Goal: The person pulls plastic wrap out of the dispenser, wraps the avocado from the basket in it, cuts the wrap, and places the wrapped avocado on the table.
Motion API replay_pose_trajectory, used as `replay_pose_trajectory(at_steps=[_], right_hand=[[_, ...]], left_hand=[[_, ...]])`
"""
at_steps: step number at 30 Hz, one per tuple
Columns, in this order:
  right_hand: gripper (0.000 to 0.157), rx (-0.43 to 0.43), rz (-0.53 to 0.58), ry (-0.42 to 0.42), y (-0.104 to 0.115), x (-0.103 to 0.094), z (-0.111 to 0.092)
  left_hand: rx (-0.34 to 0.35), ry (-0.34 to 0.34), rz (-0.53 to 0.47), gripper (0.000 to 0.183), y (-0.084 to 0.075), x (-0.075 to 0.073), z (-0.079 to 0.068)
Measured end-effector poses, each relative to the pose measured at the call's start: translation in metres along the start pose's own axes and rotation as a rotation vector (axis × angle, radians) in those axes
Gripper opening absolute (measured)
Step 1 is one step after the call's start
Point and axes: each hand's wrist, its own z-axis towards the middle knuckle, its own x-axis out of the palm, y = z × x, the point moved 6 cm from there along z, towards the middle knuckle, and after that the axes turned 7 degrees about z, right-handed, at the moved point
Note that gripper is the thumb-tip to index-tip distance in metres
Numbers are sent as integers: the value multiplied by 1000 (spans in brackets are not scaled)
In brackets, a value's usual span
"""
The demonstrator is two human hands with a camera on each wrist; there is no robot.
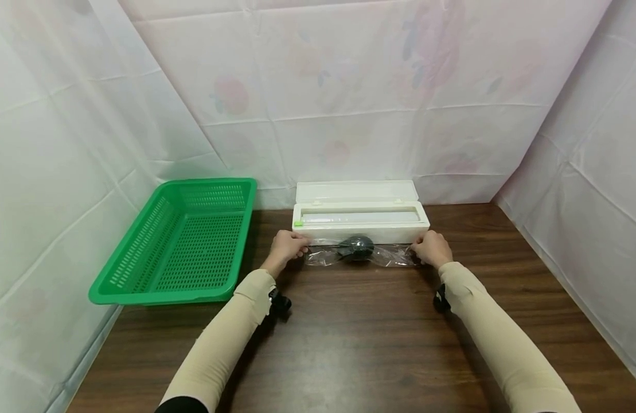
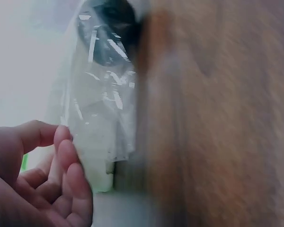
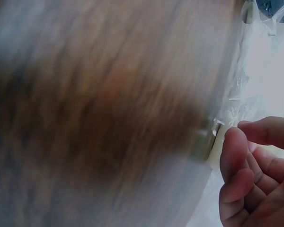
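A strip of clear cling film (image 1: 392, 256) stretches along the front of a white cling film dispenser box (image 1: 359, 234). Behind or under the film, near its middle, is a dark, shiny, rounded object (image 1: 361, 246); its kind is not plain through the plastic. My left hand (image 1: 287, 245) pinches the film's left end between thumb and fingertips at the box's front left corner. At the opposite end, my right hand (image 1: 432, 249) pinches the film the same way. In the left wrist view, the film (image 2: 102, 90) runs from the fingertips up to the dark object (image 2: 106, 30).
The box's lid (image 1: 356, 191) is tipped back, with a roll (image 1: 359, 217) inside and a bright green slider (image 1: 298, 223) at the left. A green plastic basket (image 1: 240, 246) stands to the left on the brown wooden table (image 1: 348, 344). Pale cloth (image 1: 348, 132) hangs behind.
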Motion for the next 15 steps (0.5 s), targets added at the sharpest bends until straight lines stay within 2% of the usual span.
replay_pose_trajectory(at_steps=[3,6,10,15], right_hand=[[25,-7,3,0,1,0,1],[25,1,5,-4,1,-1,1],[26,16,8,6,0,0,1],[30,19,13,7,0,1,2]], left_hand=[[-67,78,-162,21,2,1,2],[-132,125,-254,19,4,1,2],[-160,150,-305,16,4,0,1],[-121,161,-308,12,3,0,2]])
